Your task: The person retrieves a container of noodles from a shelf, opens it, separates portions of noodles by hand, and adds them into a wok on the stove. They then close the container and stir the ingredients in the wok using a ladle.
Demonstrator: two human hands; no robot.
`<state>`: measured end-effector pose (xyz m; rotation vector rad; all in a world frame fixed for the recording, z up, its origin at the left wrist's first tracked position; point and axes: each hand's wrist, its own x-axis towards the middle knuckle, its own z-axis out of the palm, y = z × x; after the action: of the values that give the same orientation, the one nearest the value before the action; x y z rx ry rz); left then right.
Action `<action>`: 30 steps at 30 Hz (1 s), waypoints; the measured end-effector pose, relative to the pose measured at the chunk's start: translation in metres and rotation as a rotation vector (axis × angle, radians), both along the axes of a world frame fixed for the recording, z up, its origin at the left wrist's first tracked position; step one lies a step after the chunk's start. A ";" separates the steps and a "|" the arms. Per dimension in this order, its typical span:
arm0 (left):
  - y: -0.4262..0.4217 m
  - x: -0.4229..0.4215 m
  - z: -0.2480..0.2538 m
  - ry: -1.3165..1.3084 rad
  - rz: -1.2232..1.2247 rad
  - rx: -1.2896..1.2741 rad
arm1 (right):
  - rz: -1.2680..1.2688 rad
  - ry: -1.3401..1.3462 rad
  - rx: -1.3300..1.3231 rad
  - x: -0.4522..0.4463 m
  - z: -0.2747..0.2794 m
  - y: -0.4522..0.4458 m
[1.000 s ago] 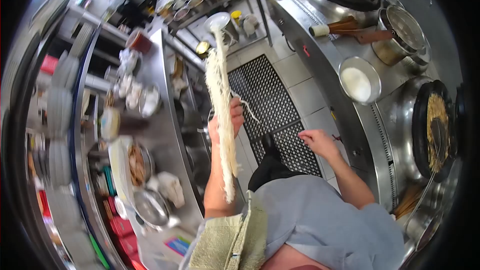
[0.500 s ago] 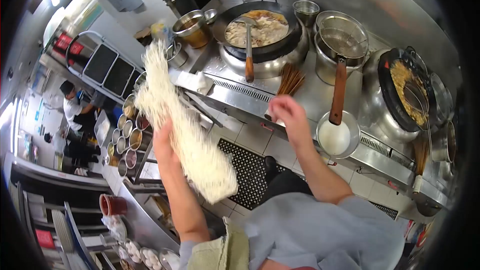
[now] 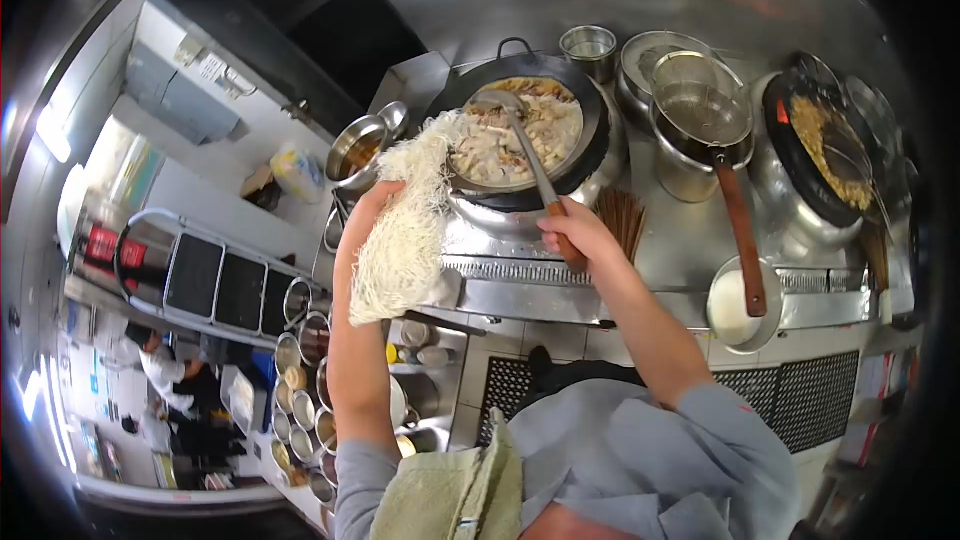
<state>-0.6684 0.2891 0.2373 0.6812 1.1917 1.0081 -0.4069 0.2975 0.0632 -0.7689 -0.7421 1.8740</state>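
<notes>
A large bundle of thin white noodles point(image 3: 405, 230) is gripped in my left hand point(image 3: 376, 206), closed around its side. The bundle's upper end reaches the near left rim of the black wok point(image 3: 597, 130). In the wok is a pale, milky stew with chunks point(image 3: 545, 140). My right hand point(image 3: 584, 232) is closed on the wooden handle of a wok ladle point(image 3: 537, 168), whose head rests in the stew near the far side. Just right of that hand, a bamboo brush point(image 3: 622, 220) lies on the stove.
A wire strainer point(image 3: 700, 100) sits over a pot on the right, its handle above a bowl of white liquid point(image 3: 730, 310). Further right is a second wok of yellowish food point(image 3: 825, 150). Several metal containers point(image 3: 300, 410) stand at lower left. Two people point(image 3: 165, 370) are in the left background.
My left hand has brought the noodles up beside the wok. My right hand has moved from near the bamboo brush and taken hold of the ladle's handle. The view has turned.
</notes>
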 end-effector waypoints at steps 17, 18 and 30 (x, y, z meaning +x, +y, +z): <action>0.340 -0.085 -0.108 0.293 -0.585 -0.116 | -0.396 -0.432 0.003 -0.029 0.055 -0.038; 0.333 -0.100 -0.104 0.353 -0.559 -0.035 | -0.376 -0.457 -0.005 -0.030 0.054 -0.042; 0.191 -0.114 -0.125 1.239 -0.958 1.482 | -0.313 -0.675 0.033 -0.045 0.059 -0.047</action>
<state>-0.7823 0.4804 0.1120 2.9857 0.5983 0.3660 -0.4516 0.2508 0.1226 -1.4349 -0.9896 1.3088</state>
